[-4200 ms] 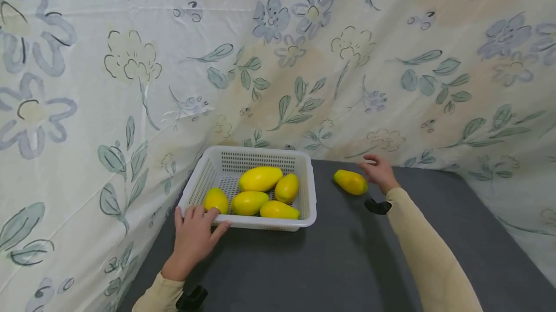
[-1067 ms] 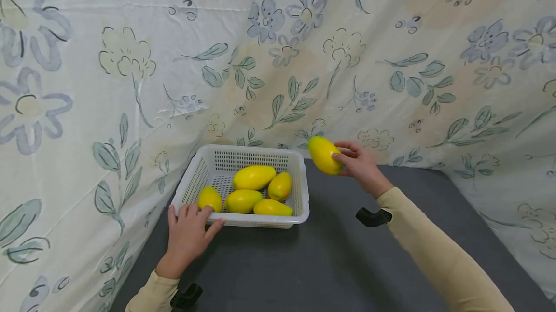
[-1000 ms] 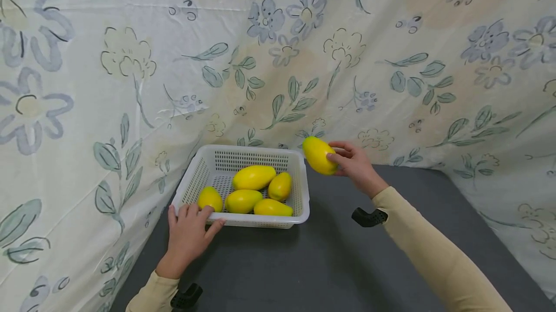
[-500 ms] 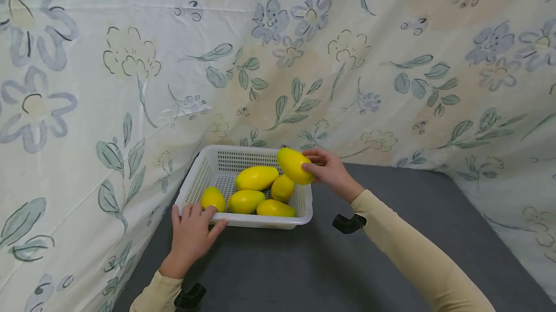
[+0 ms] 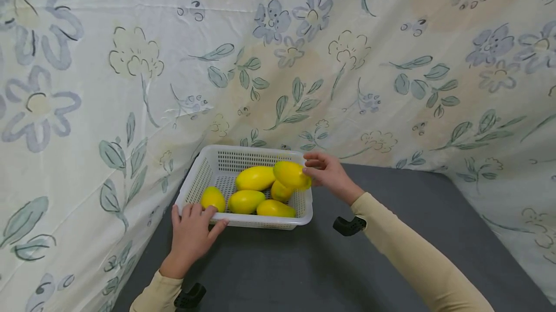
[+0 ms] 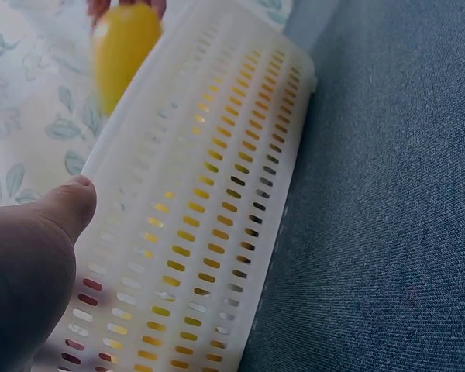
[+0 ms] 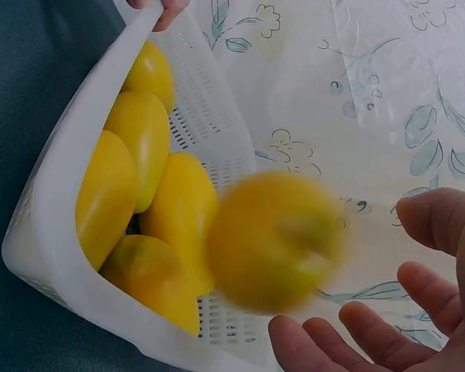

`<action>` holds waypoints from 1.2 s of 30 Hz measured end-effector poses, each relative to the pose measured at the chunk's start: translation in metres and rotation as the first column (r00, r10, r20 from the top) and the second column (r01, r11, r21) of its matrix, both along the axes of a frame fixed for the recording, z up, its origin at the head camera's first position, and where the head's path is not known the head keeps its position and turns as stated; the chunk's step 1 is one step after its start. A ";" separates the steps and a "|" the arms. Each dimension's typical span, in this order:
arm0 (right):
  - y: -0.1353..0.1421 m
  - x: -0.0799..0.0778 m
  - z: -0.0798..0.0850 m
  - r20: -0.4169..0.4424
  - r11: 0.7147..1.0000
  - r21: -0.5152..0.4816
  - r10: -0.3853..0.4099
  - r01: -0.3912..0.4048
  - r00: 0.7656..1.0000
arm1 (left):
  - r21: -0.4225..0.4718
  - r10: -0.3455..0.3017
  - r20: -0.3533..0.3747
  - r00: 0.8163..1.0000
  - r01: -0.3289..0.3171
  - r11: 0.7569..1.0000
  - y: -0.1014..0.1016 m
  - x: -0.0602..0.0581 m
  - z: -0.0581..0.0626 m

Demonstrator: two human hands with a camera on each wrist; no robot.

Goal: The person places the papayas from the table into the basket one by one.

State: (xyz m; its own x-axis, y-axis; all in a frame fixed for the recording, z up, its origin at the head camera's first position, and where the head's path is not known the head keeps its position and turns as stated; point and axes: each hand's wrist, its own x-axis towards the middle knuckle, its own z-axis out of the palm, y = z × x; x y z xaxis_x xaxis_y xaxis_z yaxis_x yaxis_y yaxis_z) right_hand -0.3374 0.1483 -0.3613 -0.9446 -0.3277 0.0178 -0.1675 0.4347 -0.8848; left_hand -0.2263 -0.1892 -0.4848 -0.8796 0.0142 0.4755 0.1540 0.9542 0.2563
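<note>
A white plastic basket (image 5: 265,221) stands on the dark table with several yellow papayas (image 5: 246,201) in it. My left hand (image 5: 191,237) grips its near left rim, fingers over the edge; in the left wrist view the thumb (image 6: 66,205) presses the outer wall. One more papaya (image 5: 290,175) is over the basket's right side, above the others. It is blurred in the right wrist view, apart from the fingers (image 7: 364,325) of my right hand (image 5: 330,175). Thumb and fingers there are spread, and nothing lies between them.
A floral cloth (image 5: 243,61) hangs behind and to the left of the grey table (image 5: 391,215). The basket's far side stands close to the cloth. A black strap device (image 5: 349,225) sits at the right wrist, another (image 5: 190,296) at the left.
My right hand picked up the papaya from the table right of the basket, carried it left over the basket and let go. The papaya has dropped lower. My left hand stays on the rim.
</note>
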 end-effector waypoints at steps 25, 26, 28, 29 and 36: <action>0.017 0.003 -0.002 0.035 0.999 -0.030 -0.042 0.043 0.998 | 0.003 0.006 0.008 1.000 -0.006 1.000 0.002 0.002 0.002; 0.018 0.003 -0.001 0.033 0.999 -0.029 -0.040 0.041 0.999 | 0.003 0.007 0.011 1.000 -0.007 1.000 0.003 0.002 0.002; 0.021 0.004 -0.001 0.035 0.999 -0.026 -0.041 0.042 0.999 | 0.002 0.009 0.021 1.000 -0.009 1.000 0.004 0.002 0.002; 0.023 0.005 -0.001 0.036 0.999 -0.024 -0.045 0.046 0.998 | 0.002 0.009 0.024 1.000 -0.009 1.000 0.004 0.002 0.002; 0.048 0.009 0.001 0.038 0.998 -0.040 -0.054 0.056 0.998 | 0.005 0.007 0.032 0.999 -0.007 1.000 0.004 0.003 0.002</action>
